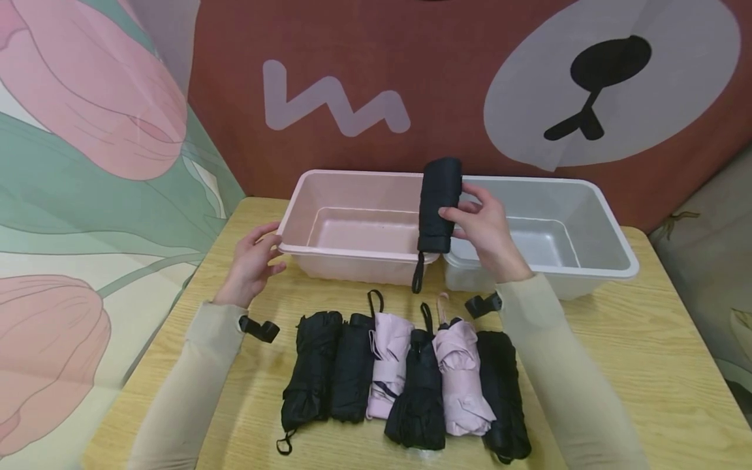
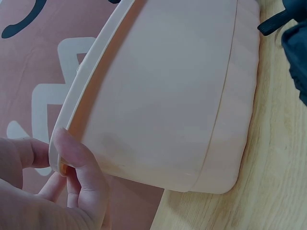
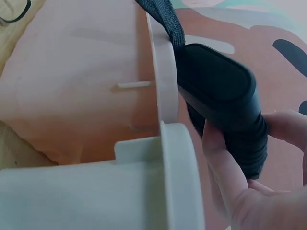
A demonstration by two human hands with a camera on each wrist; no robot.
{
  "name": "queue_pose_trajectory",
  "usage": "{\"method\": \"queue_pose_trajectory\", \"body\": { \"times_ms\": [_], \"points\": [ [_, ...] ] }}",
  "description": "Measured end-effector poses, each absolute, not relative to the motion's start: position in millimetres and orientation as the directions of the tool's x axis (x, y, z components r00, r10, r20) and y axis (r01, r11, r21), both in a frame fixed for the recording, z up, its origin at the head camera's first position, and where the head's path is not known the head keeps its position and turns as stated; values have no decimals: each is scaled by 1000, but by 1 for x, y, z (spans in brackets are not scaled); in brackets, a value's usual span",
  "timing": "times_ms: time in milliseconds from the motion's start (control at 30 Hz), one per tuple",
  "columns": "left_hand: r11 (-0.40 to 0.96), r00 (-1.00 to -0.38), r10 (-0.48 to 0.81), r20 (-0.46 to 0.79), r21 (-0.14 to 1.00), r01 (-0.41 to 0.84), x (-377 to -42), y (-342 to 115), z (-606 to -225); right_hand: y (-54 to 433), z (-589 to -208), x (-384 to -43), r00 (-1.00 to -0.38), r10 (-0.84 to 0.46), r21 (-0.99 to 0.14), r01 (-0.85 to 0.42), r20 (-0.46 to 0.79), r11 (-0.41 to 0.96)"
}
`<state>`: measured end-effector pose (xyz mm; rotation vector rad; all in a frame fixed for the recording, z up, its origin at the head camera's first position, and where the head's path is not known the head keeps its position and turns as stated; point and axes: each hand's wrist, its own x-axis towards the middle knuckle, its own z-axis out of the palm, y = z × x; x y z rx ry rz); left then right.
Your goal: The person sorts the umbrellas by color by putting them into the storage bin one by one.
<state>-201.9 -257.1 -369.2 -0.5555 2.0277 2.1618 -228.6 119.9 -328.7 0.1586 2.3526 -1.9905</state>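
Observation:
A folded black umbrella (image 1: 440,202), its wrist strap dangling, is gripped by my right hand (image 1: 487,228) above where the two bins meet. In the right wrist view, thumb and fingers close on the umbrella's (image 3: 216,76) sides, its flat end facing the camera. My left hand (image 1: 249,264) pinches the left end rim of the pink plastic bin (image 1: 358,264); the left wrist view shows the thumb over that rim (image 2: 91,88) and fingers beneath it. Inside the pink bin, the visible floor is bare.
A grey bin (image 1: 628,267) stands right of the pink one on the wooden table (image 1: 664,365). Nearer me lies a row of several folded umbrellas, black (image 1: 314,365) and pink (image 1: 464,378). Behind the bins rises a printed cloth backdrop (image 1: 352,39).

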Motion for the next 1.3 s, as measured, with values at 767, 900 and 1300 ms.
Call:
{"method": "queue_pose_trajectory", "body": {
  "times_ms": [767,900,1300],
  "points": [
    [-98,-918,-184,-352,936,-339,-205,-255,-369,113,-331,-241,-990,32,-951,139,-136,277],
    [-91,-913,-184,-363,931,-352,-205,-255,-369,113,-332,-243,-990,34,-945,144,-140,292],
    [-110,-915,-189,-356,934,-341,-205,-255,-371,112,-333,-245,-986,12,-943,160,-163,292]
  ]
}}
